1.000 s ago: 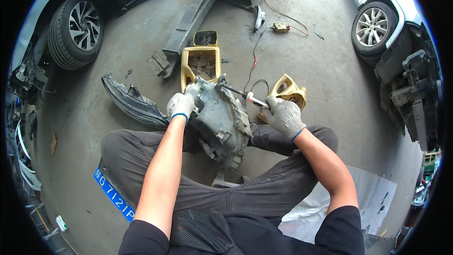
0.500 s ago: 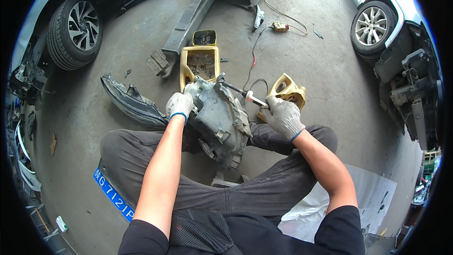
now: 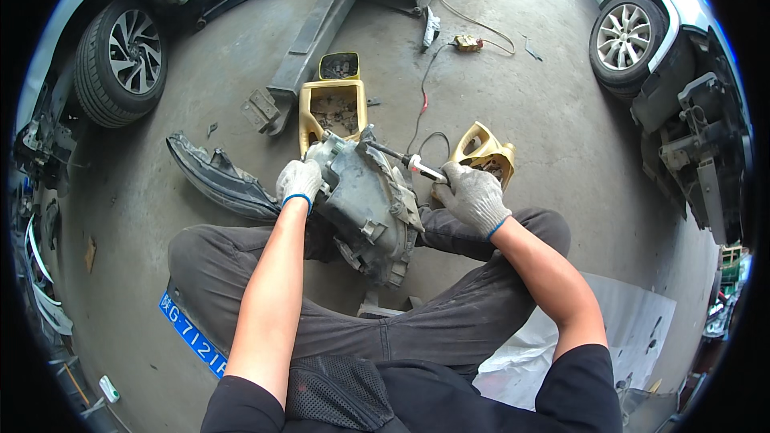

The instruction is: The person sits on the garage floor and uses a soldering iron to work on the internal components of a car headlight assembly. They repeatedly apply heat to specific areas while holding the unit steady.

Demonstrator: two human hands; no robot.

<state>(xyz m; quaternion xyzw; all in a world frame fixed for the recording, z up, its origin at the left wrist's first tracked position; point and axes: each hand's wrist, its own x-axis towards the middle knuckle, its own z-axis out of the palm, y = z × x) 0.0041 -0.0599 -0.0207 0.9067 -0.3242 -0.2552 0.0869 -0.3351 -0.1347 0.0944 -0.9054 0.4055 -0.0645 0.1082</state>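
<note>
The grey headlight housing point(image 3: 365, 208) rests tilted on my lap, its ribbed back facing up, scuffed and dusty. My gloved left hand point(image 3: 299, 183) clamps the housing's left edge. My gloved right hand point(image 3: 473, 196), right of the housing, grips a screwdriver point(image 3: 401, 159) whose tip meets the housing's top. Beyond the housing lie yellow mirror shells point(image 3: 331, 108); bare concrete floor point(image 3: 545, 128) opens to its right.

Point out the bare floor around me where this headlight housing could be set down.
Bare concrete lies right of the yellow mirror shell, toward the white car's wheel, and left of the detached lens cover, below the other wheel. Straight ahead is crowded: yellow mirror housings, lift arm, cables. Both hands hold the headlight housing and screwdriver.
</note>
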